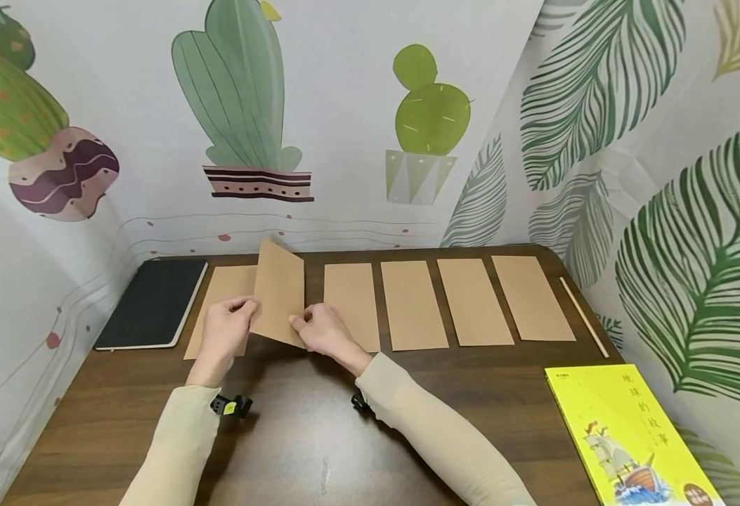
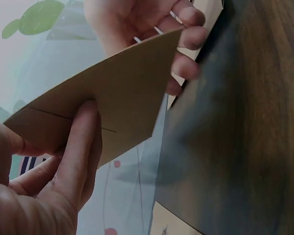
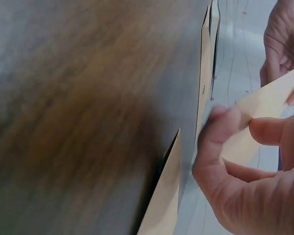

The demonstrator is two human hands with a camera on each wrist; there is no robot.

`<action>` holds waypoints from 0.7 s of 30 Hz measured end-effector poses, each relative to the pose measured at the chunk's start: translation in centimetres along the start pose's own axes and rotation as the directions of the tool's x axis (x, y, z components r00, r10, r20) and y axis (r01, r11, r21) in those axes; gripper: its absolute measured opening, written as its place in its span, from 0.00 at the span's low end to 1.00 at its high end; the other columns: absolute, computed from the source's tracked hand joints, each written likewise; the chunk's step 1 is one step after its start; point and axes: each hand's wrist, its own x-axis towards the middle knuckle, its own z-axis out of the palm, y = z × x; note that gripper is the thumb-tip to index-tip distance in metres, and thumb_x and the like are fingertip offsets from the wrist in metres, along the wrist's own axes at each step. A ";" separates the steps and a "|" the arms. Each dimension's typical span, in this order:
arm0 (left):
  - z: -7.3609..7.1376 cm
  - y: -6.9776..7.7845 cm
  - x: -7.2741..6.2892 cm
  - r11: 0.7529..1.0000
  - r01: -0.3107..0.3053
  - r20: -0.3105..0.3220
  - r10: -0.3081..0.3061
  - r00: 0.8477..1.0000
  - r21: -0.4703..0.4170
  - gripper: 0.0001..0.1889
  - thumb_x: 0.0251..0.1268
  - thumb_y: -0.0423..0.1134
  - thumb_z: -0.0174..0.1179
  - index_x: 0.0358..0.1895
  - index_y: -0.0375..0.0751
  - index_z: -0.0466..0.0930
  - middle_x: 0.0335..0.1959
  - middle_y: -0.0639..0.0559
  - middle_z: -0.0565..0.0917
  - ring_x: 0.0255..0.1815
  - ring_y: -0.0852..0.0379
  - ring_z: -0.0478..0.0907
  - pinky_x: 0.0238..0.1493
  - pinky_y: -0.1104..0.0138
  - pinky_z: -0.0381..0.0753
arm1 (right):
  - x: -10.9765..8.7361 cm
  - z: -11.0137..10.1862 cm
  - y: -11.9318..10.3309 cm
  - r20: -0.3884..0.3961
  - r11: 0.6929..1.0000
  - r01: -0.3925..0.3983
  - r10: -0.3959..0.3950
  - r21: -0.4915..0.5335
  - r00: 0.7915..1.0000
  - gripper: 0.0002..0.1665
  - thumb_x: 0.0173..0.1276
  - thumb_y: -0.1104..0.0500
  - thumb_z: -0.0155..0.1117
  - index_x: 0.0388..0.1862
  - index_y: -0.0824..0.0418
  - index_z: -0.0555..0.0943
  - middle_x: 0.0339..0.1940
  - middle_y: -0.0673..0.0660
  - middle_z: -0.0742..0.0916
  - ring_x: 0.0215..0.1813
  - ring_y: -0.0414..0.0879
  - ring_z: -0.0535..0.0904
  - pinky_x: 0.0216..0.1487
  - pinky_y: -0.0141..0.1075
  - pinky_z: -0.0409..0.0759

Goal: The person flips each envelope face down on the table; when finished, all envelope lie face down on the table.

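Observation:
A brown kraft-paper card [image 1: 279, 292] is held up, tilted, above the row at the back of the table. My left hand [image 1: 225, 329] pinches its left edge; in the left wrist view its fingers [image 2: 83, 142] lie on the side with a thin dark line. With thumb and fingers, my right hand [image 1: 328, 330] pinches the lower right corner, as the right wrist view also shows. Partly behind my left hand, another brown card [image 1: 221, 288] lies flat. To the right of the held card lies a similar card [image 1: 351, 295], partly covered by my right hand.
Further right lie more brown cards [image 1: 414, 306], spaced in a row. A black notebook [image 1: 154, 302] sits at the far left. On the right are a thin wooden stick [image 1: 583, 316] and a yellow book [image 1: 622, 436]. A patterned cloth wall [image 1: 357, 183] rises behind the table.

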 end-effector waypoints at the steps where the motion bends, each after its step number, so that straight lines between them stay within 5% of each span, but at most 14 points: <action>1: -0.1 -0.1 0.0 1.000 0.005 0.006 -0.005 1.000 0.002 0.20 0.80 0.37 0.57 0.65 0.30 0.86 0.44 0.45 0.90 0.36 0.62 0.82 0.37 0.73 0.81 | 0.3 0.1 0.2 -0.008 1.000 -0.005 0.005 -0.010 1.000 0.22 0.82 0.47 0.64 0.55 0.64 0.87 0.16 0.51 0.85 0.19 0.44 0.82 0.28 0.36 0.81; 3: -0.3 -0.3 0.1 1.000 0.015 0.026 -0.015 1.000 0.010 0.21 0.81 0.38 0.57 0.67 0.29 0.84 0.59 0.35 0.88 0.52 0.53 0.86 0.50 0.69 0.82 | 1.0 0.4 0.8 -0.035 1.000 -0.015 0.014 -0.025 0.999 0.26 0.79 0.45 0.65 0.62 0.63 0.86 0.16 0.49 0.84 0.18 0.42 0.80 0.26 0.36 0.79; 6: -0.4 -0.5 0.2 0.999 0.033 0.067 -0.034 0.997 0.018 0.23 0.81 0.38 0.58 0.70 0.27 0.81 0.73 0.30 0.81 0.72 0.44 0.78 0.66 0.65 0.77 | 0.8 0.0 0.4 -0.032 0.999 -0.051 0.052 0.008 0.998 0.33 0.76 0.45 0.70 0.72 0.62 0.81 0.17 0.48 0.84 0.15 0.42 0.79 0.21 0.36 0.79; 9: -0.4 -0.9 0.4 0.998 0.049 0.095 -0.052 0.994 0.034 0.24 0.79 0.37 0.60 0.70 0.24 0.80 0.77 0.29 0.77 0.78 0.39 0.73 0.60 0.73 0.77 | 0.4 -0.2 -0.1 -0.046 0.998 -0.062 0.062 0.014 0.997 0.39 0.75 0.47 0.72 0.78 0.64 0.76 0.18 0.50 0.85 0.17 0.43 0.81 0.26 0.36 0.83; 11: -0.5 -1.2 0.7 0.996 0.049 0.104 -0.057 0.993 0.073 0.25 0.78 0.38 0.62 0.69 0.23 0.79 0.79 0.29 0.75 0.79 0.38 0.72 0.52 0.78 0.75 | 0.5 -0.1 0.2 -0.061 0.998 -0.060 0.060 -0.008 0.996 0.40 0.73 0.49 0.73 0.79 0.64 0.76 0.21 0.53 0.88 0.23 0.43 0.85 0.35 0.35 0.86; 16: -0.4 -2.0 1.0 0.977 0.029 0.088 -0.048 0.995 0.211 0.26 0.73 0.41 0.66 0.66 0.25 0.83 0.69 0.29 0.83 0.69 0.38 0.80 0.46 0.74 0.76 | 2.1 1.0 1.7 -0.097 0.990 -0.063 0.051 -0.123 0.994 0.37 0.70 0.49 0.74 0.76 0.59 0.80 0.61 0.58 0.93 0.60 0.42 0.88 0.69 0.38 0.85; 18: -0.3 -2.2 1.0 0.963 0.016 0.078 -0.038 0.996 0.270 0.24 0.72 0.42 0.68 0.63 0.26 0.85 0.63 0.29 0.86 0.62 0.40 0.83 0.46 0.70 0.78 | 2.5 1.3 2.0 -0.086 0.984 -0.074 0.061 -0.160 0.994 0.37 0.70 0.48 0.75 0.76 0.58 0.81 0.72 0.59 0.87 0.71 0.44 0.84 0.74 0.42 0.82; 21: -0.2 -2.3 1.1 0.933 -0.018 0.076 -0.010 0.997 0.359 0.20 0.71 0.42 0.69 0.55 0.28 0.88 0.58 0.30 0.88 0.56 0.40 0.83 0.44 0.66 0.78 | 3.0 1.6 2.4 -0.067 0.978 -0.081 0.069 -0.194 0.995 0.37 0.71 0.47 0.76 0.75 0.58 0.81 0.74 0.59 0.86 0.75 0.48 0.82 0.75 0.43 0.82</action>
